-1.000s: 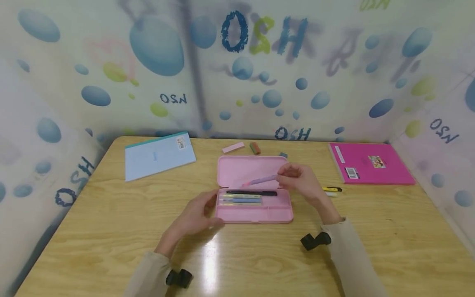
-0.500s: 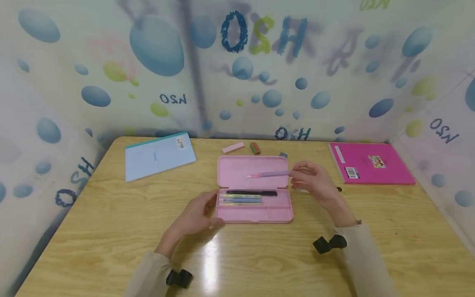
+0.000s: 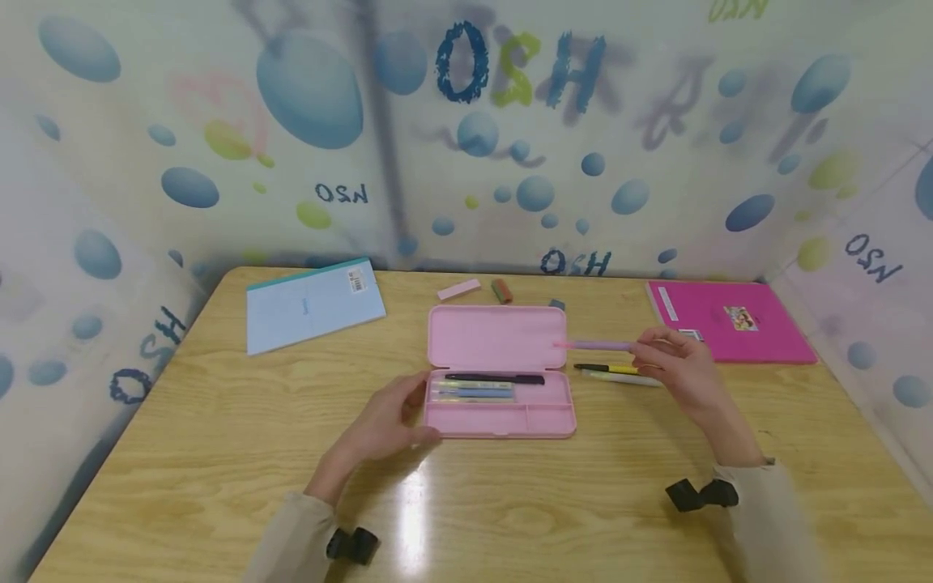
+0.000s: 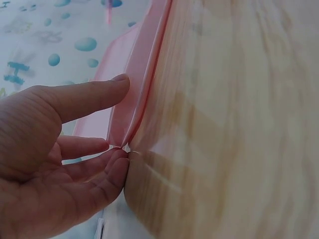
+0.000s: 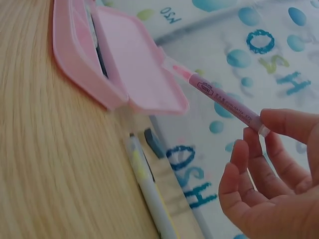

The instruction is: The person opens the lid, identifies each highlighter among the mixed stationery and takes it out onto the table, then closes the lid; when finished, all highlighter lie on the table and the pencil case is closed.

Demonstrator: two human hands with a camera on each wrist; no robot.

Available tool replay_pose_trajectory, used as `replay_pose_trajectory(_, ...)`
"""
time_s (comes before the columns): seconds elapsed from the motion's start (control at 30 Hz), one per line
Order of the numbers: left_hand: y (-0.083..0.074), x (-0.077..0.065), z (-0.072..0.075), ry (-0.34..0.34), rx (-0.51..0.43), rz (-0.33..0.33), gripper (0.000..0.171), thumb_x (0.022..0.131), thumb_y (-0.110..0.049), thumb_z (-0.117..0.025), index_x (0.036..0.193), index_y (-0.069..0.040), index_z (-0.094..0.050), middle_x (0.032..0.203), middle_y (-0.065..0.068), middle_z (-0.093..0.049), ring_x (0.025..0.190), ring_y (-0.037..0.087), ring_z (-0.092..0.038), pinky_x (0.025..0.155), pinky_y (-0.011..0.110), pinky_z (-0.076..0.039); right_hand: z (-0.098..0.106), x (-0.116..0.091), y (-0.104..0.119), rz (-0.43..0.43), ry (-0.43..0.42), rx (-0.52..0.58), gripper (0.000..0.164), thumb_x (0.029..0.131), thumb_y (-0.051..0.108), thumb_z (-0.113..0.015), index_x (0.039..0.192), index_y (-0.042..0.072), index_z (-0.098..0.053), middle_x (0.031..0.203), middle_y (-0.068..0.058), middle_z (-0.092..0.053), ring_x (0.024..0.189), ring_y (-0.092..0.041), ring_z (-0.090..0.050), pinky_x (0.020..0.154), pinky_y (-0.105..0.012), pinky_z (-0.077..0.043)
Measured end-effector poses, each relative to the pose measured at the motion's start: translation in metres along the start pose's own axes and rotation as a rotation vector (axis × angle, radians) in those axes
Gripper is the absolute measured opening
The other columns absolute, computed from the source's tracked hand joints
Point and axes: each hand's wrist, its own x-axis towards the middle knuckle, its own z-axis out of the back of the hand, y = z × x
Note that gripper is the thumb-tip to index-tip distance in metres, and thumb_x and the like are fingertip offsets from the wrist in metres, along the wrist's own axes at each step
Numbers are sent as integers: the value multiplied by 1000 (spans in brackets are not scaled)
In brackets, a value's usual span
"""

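While the left hand (image 3: 386,417) holds the left end of the pink pencil case (image 3: 477,419), with its thumb along the front, the right hand (image 3: 678,364) pinches one end of a purple pen (image 3: 598,346) between thumb and fingers. The pen is up off the tabletop (image 3: 510,518), just to the right of the case, so the right hand is much nearer to it and the case lies between the pen and the left hand. It points sideways, with its pink tip toward the case and close to the right edge of the lid (image 3: 496,336), which is folded back. That makes it run almost the same way as the long side of the case. Inside, a black pen (image 3: 496,378) and some thin pens (image 3: 477,393) lie that way too, in the back part. A yellow pen (image 3: 615,369) and a white pen (image 3: 623,378) lie side by side under the purple one in the head view. Farther right is a bright pink book (image 3: 773,340), and far left is a blue book (image 3: 313,312).
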Motion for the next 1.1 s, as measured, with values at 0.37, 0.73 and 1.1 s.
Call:
replay_pose_trajectory(0.37, 1, 1, -1, 4, 0, 9, 78, 73, -12, -83, 141, -4, -44, 126, 11, -56, 109, 25, -55, 93, 41, -48, 44, -21, -9, -6, 11, -119, 12, 93, 1, -59, 92, 11, -66, 89, 4, -70, 81, -11, -64, 74, -22, -54)
replay_pose_trajectory(0.73, 0, 1, -1, 2, 1, 30, 79, 73, -11, -83, 141, -5, -44, 125, 11, -56, 108, 24, -55, 92, 41, -48, 64, -29, -21, -54, 27, -214, 14, 94, 2, -58, 94, 11, -68, 91, 7, -68, 82, -9, -66, 74, -22, -54)
replay_pose_trajectory(1.1, 0, 1, -1, 0, 10, 27, 79, 73, -13, -83, 141, -5, -44, 128, 11, -56, 110, 25, -55, 93, 42, -48, 62, -26, -25, -17, -93, -814, 28, 91, 20, -66, 104, -5, -64, 83, -2, -68, 72, -4, -59, 60, -22, -51)
